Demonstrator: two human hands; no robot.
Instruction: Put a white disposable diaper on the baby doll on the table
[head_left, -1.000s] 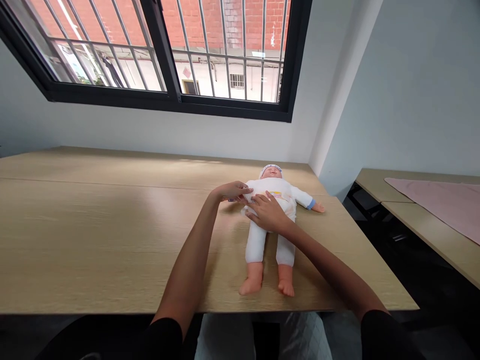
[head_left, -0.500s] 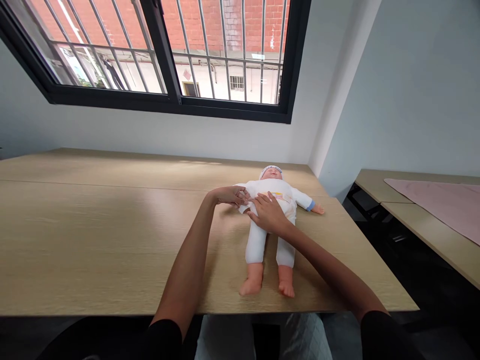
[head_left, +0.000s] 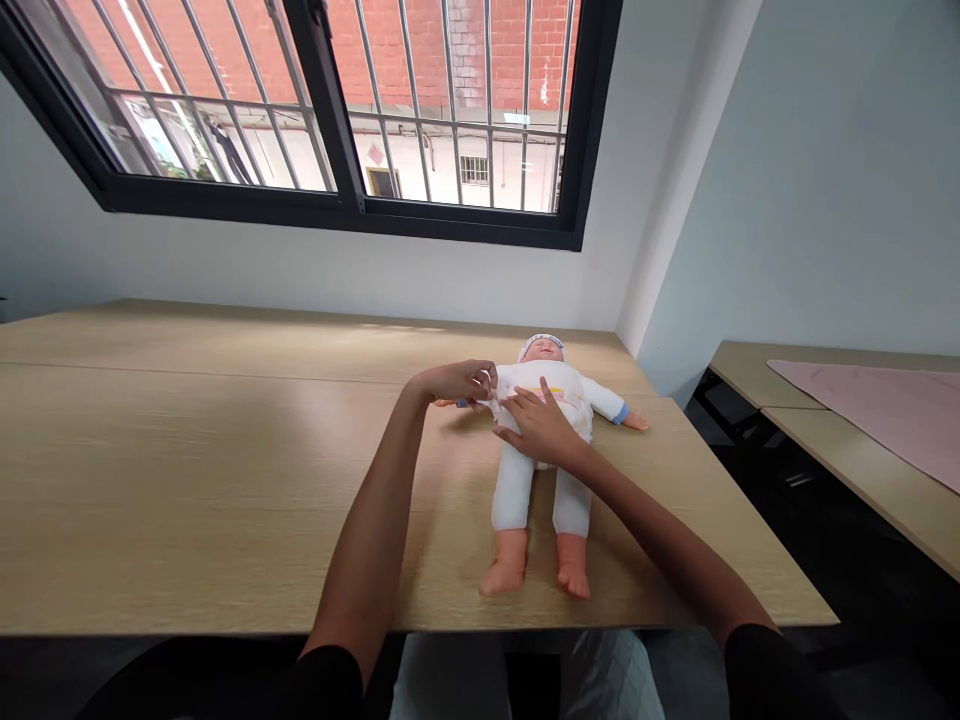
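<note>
A baby doll (head_left: 513, 490) in a white outfit with blue cuffs and a printed cap lies on its back on the wooden table, its bare feet toward me. Around its hips is a bulky white layer, perhaps a diaper (head_left: 579, 418). My left hand (head_left: 466, 380) is at the doll's side by the waist, fingers curled in a pinch; whatever is between the fingertips is too small to make out. My right hand (head_left: 544, 425) lies over the belly with its fingers spread, partly covering the waist. Behind my left hand, one arm of the doll is mostly hidden.
The light wooden table (head_left: 225, 500) ends at a front edge close to my body and at a right edge beyond the doll. Across a gap stands another table (head_left: 810, 435) with a pink cloth (head_left: 885, 410). A barred window (head_left: 450, 110) is in the wall behind.
My left hand has lifted slightly up and back from the doll's waist, and its fingers have curled tighter. My right hand stays on the belly, with its fingers more spread.
</note>
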